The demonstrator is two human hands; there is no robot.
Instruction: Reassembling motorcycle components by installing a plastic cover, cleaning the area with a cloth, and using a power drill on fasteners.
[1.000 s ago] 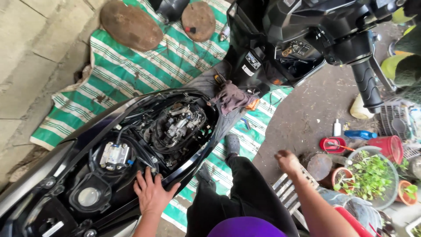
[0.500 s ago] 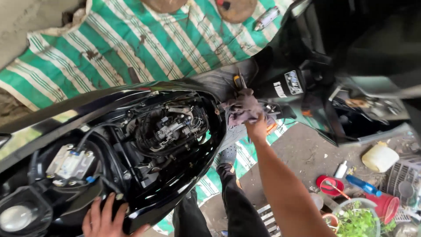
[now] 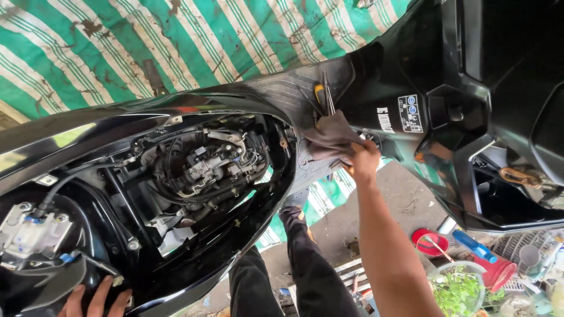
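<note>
Moved closer; right hand [image 3: 363,161] clenched on grey rag [image 3: 330,140] (footboard); left hand [image 3: 94,300] flat on scooter body [image 3: 194,105]. Wiping; needs rag lifted.

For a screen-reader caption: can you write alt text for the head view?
Seen from above, a person's right hand grips a grey rag on the footboard of an opened black scooter, beside a screwdriver. The left hand rests on the scooter's rear, over a green striped mat.

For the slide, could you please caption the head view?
Right hand grips a grey rag on a stripped scooter's footboard; left hand rests on its black bodywork.
</note>
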